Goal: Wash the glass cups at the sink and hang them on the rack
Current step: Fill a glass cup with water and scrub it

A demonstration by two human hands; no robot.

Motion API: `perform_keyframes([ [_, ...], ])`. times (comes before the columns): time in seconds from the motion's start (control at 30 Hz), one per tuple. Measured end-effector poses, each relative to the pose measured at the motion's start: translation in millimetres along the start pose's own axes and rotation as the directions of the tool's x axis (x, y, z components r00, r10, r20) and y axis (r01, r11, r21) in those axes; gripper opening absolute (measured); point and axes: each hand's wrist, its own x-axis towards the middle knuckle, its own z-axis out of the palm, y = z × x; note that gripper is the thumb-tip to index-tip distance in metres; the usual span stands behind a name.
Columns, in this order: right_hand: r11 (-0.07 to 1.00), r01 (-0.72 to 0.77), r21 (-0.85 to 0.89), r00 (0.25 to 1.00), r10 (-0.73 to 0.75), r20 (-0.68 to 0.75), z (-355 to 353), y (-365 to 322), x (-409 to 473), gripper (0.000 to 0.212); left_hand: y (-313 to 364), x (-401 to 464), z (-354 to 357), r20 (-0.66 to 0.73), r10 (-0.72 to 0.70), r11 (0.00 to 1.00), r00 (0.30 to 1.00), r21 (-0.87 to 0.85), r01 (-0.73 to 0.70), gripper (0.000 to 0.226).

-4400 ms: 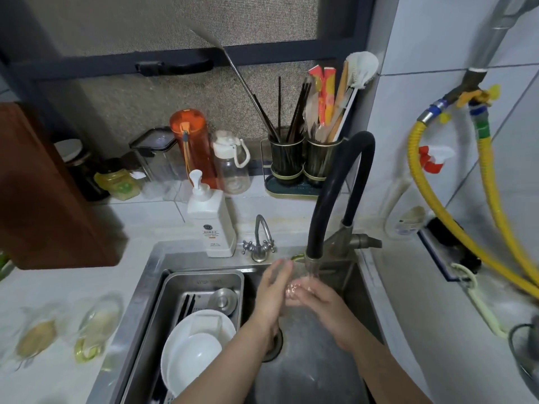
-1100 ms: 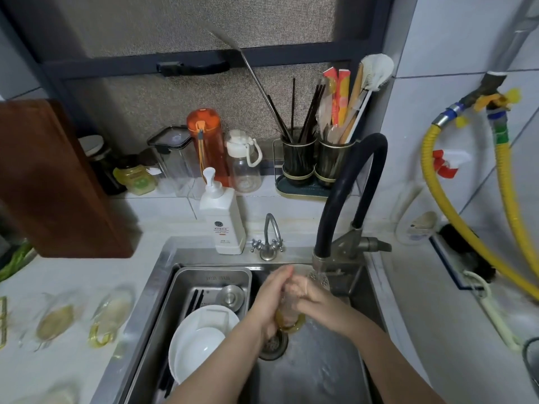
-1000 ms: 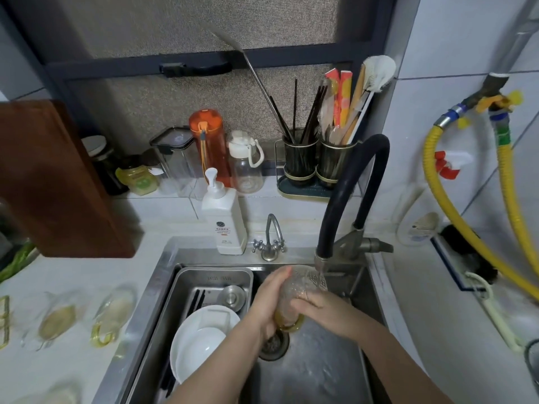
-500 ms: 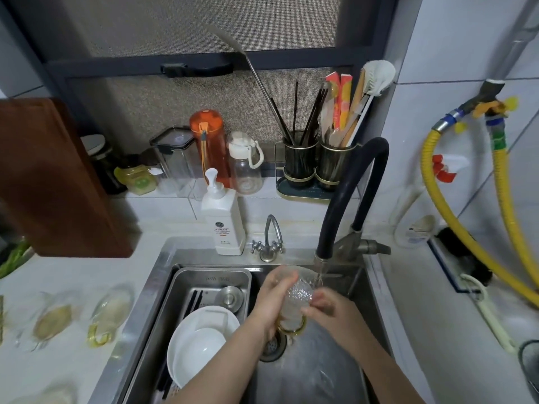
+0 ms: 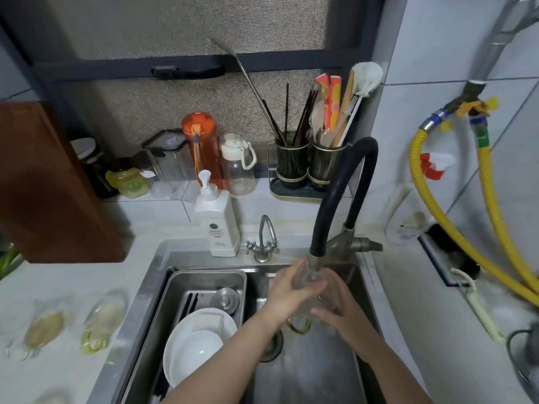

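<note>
Glass cup (image 5: pixel 306 298): clear, textured wall, amber ring at its lower end; held over the sink (image 5: pixel 157 275) under the black hose tap (image 5: pixel 335 199). Left hand (image 5: pixel 287 298) wraps round it; right hand (image 5: pixel 338 309) cups the other side, fingers curved against the glass. Steel tray (image 5: pixel 204 279) in the sink's left part holds white bowls (image 5: pixel 198 342), dark chopsticks, a round metal lid.

Clear glass cup (image 5: pixel 309 298), brushed-steel sink (image 5: pixel 151 287)
</note>
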Motion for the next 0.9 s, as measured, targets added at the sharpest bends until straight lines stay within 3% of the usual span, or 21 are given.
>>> perform_keyframes([
  [0.1,0.992,-0.018,0.122,0.999,0.022,-0.028,-5,3,-8,0.078,5,-2,11,-0.03,0.069,0.994,0.997,0.085,-0.067,0.055],
  [0.2,0.978,-0.024,0.208,0.998,0.036,-0.053,-4,4,-18,0.061,6,-11,21,0.013,0.116,0.984,0.993,0.133,-0.117,0.062],
  [0.27,0.986,-0.008,0.167,0.998,0.018,-0.059,-2,8,-23,0.069,2,-17,21,0.01,0.175,0.975,0.985,0.136,-0.175,0.06],
  [0.37,0.994,-0.026,0.104,0.998,0.032,-0.053,4,4,-23,0.084,0,-26,12,-0.003,0.199,0.978,0.98,0.066,-0.198,0.042],
  [0.57,0.994,-0.057,0.094,0.998,0.059,-0.026,19,-9,-3,0.093,-2,-27,-15,-0.045,0.107,0.988,0.993,-0.108,-0.111,0.045],
  [0.73,0.993,-0.029,0.118,0.999,0.031,-0.01,28,-26,20,0.062,1,-21,-36,0.061,0.029,0.966,0.998,-0.259,-0.013,0.076],
  [0.9,0.997,-0.023,0.075,1.0,0.023,0.005,30,-39,24,0.045,0,-14,-38,0.023,-0.109,0.881,0.994,-0.46,0.107,0.074],
])
